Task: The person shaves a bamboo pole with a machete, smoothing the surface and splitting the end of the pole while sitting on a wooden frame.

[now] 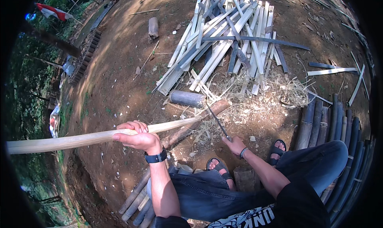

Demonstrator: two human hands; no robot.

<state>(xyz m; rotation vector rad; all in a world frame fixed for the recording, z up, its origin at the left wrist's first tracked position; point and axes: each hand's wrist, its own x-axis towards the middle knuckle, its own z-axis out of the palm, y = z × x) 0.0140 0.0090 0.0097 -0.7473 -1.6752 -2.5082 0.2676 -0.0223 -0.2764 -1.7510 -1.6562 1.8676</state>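
A long pale bamboo strip [72,142] runs from the left edge toward the middle, its far end at a round wooden log [218,106] on the ground. My left hand [139,138] is closed round the strip partway along. In my right hand [235,146] is the handle of a long dark-bladed knife [216,120]. Its blade slants up and left, the tip close to the strip's far end; whether the two touch I cannot tell. Curly bamboo shavings [208,133] lie below the blade and around the log.
Beyond the log lies a large heap of split bamboo strips [223,40]. A short dark bamboo piece [187,98] sits before it. Bamboo poles [306,126] flank me on the right, with more poles [135,202] at lower left. My sandaled feet [218,166] are near the log.
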